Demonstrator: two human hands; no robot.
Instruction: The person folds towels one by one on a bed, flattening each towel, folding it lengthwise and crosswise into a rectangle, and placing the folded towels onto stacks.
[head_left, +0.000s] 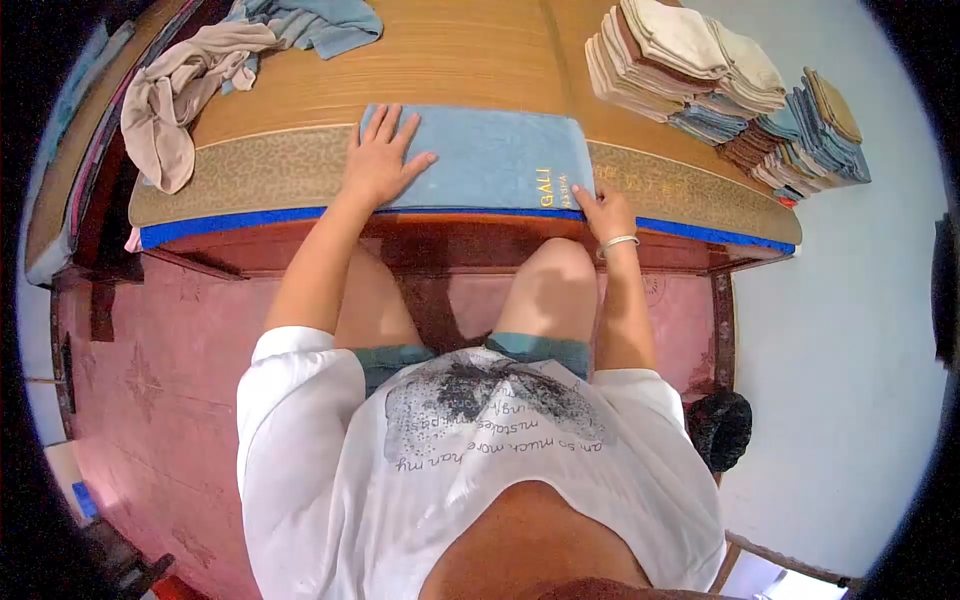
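Note:
A blue towel (480, 155), folded into a flat rectangle, lies near the front edge of the table, with yellow lettering at its lower right corner. On its left end my left hand (382, 165) rests flat, fingers spread and thumb out to the right. My right hand (605, 212) is at the lower right corner beside the lettering, its thumb on top of the towel and its other fingers curled at the edge, pinching that corner.
Crumpled beige cloth (160, 110) and blue-grey cloth (335, 25) lie at the table's left and back. Stacks of folded towels (670, 50) stand at the back right. A patterned runner (270, 175) with a blue border covers the table's (480, 60) front edge.

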